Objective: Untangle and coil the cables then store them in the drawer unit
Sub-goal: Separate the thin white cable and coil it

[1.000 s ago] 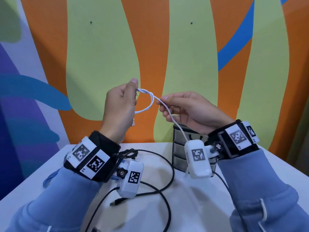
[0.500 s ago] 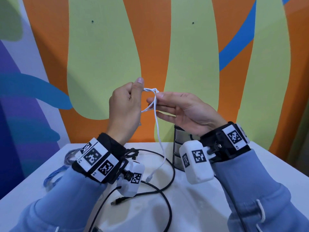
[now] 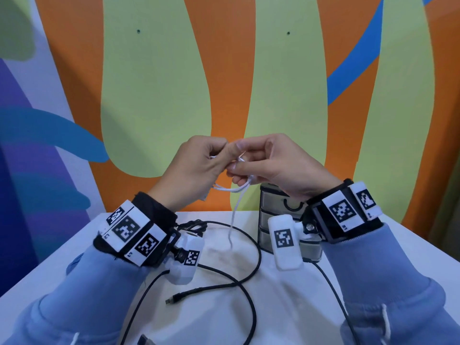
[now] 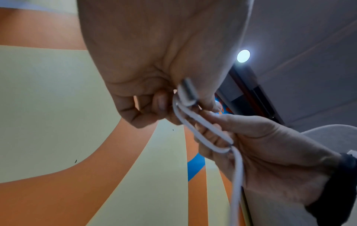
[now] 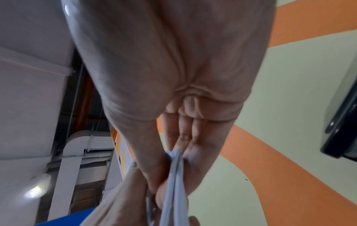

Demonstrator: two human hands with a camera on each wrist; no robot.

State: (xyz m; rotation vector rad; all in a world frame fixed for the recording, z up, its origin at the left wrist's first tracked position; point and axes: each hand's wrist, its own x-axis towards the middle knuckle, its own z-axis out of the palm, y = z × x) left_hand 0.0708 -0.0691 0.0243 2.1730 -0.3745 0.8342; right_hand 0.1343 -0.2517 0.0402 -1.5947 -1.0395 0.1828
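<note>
A thin white cable (image 3: pixel 233 188) is held in the air above the table, folded into small loops, with one tail hanging down to the tabletop. My left hand (image 3: pixel 199 165) grips the loops and the white plug end (image 4: pixel 186 93). My right hand (image 3: pixel 268 160) pinches the same white cable (image 5: pixel 174 180) right beside it, the two hands touching. The loop (image 4: pixel 203 131) runs from my left fingers into my right palm. A long black cable (image 3: pixel 239 282) sprawls over the white table (image 3: pixel 273 307), its plug (image 3: pixel 174 298) near the middle. The small grey drawer unit (image 3: pixel 281 212) stands behind my right wrist.
A blue cable (image 3: pixel 74 260) peeks out at the table's left edge behind my left sleeve. A tangled black bundle (image 3: pixel 194 225) lies by my left wrist. The painted wall stands close behind the table. Another dark plug (image 3: pixel 145 339) shows at the bottom edge.
My hands have come together and dropped lower. The white cable's long slack is now gathered into small loops between them, leaving a shorter tail hanging.
</note>
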